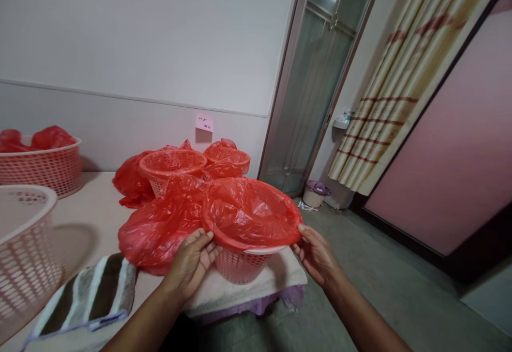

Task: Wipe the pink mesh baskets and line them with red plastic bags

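Red bag [254,213] lines the basket [242,268], its edge pinched by left hand [194,258] and right hand [318,256]. The handwritten pink note [204,121] is illegible.

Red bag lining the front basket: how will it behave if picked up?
The red bag is probably floppy and very light, since it looks like thin, creased film. Its glossy sheen suggests it may feel slippery. Folded over the rim of the basket, it could catch there at first.

Striped towel [93,294]: lies at lower left.
Pink note [204,122]: sticks to white wall [148,32].
Glass door [320,90]: adjoins white wall.
Curtain [378,106]: hangs right of glass door.
Small bin [312,198]: stands on floor [372,266], purple-lined.
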`<state>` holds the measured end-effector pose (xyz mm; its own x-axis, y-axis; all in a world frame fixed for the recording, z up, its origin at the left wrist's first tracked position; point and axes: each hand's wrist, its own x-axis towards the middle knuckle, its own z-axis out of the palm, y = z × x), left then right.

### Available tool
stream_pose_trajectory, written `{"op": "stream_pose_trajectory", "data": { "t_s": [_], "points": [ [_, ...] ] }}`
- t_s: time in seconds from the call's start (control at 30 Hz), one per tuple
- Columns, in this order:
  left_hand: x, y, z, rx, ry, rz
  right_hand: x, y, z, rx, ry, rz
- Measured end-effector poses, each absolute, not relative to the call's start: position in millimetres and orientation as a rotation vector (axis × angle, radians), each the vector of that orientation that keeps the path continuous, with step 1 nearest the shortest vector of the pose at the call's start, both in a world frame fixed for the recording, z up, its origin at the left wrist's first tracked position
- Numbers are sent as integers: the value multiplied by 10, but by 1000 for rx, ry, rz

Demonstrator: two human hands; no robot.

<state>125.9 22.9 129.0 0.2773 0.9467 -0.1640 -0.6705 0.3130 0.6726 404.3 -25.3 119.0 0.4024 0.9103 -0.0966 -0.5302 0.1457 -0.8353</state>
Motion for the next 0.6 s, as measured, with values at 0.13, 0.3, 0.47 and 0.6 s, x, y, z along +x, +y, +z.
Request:
{"op": "stream_pose_trajectory", "data": {
  "t_s": [0.13, 0.3, 0.47, 0.6],
  "points": [
    [1266, 232, 1270, 512, 591, 1173, 4022, -254, 1180, -852, -527, 1155],
    [1269, 262, 1237, 500, 567, 1183, 4025, -280, 1126, -779, -536, 1201],
    [1268, 305, 1189, 503, 567, 1195, 4018, -307, 1070, -763, -562, 1214],
    [1257, 295, 1147, 517, 563, 1201, 3999, -324, 1011, -795, -571, 1237]
  ]
}}
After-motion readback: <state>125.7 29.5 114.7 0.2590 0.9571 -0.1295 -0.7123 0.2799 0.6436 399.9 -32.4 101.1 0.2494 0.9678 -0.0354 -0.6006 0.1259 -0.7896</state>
